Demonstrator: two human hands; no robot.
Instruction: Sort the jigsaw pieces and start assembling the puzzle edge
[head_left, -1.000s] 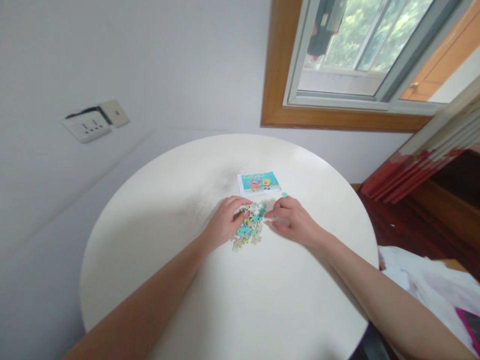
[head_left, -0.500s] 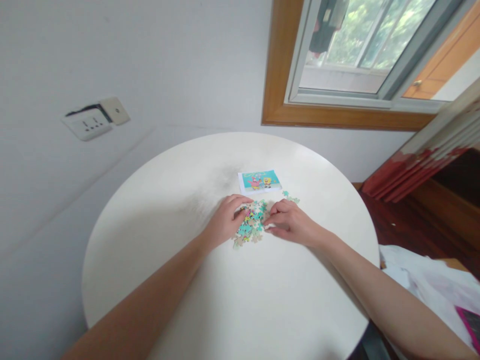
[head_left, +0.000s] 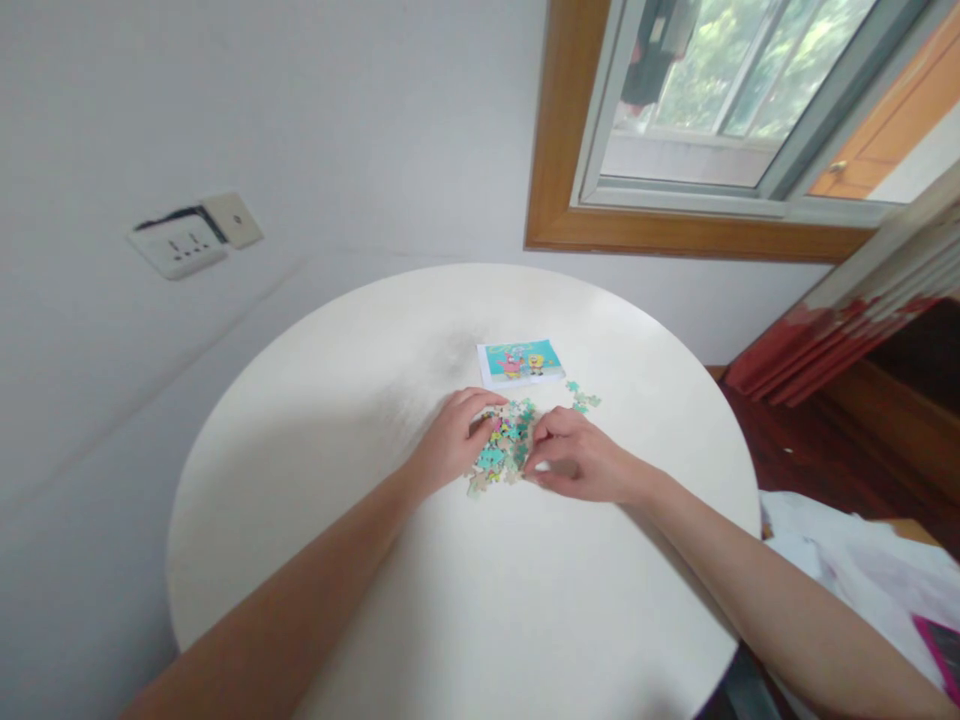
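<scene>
A small heap of teal, pink and beige puzzle pieces [head_left: 501, 448] lies near the middle of a round white table [head_left: 375, 420]. My left hand [head_left: 450, 440] rests on the pile's left edge, fingers curled over the pieces. My right hand [head_left: 577, 458] presses against the pile's right edge, fingertips touching the pieces. Whether either hand pinches a piece is hidden by the fingers. A few separate teal pieces [head_left: 581, 396] lie just behind my right hand. A small picture card [head_left: 520, 361] with cartoon figures sits beyond the pile.
The table stands against a grey wall with a socket plate [head_left: 180, 243] on the left. A wood-framed window [head_left: 675, 130] is behind. Red-striped curtain [head_left: 862, 320] and white cloth [head_left: 847, 570] lie to the right, past the table edge.
My right hand has slid left and nearer, closing on the pile's right side and uncovering the few loose teal pieces behind it. My left hand has stayed put.
</scene>
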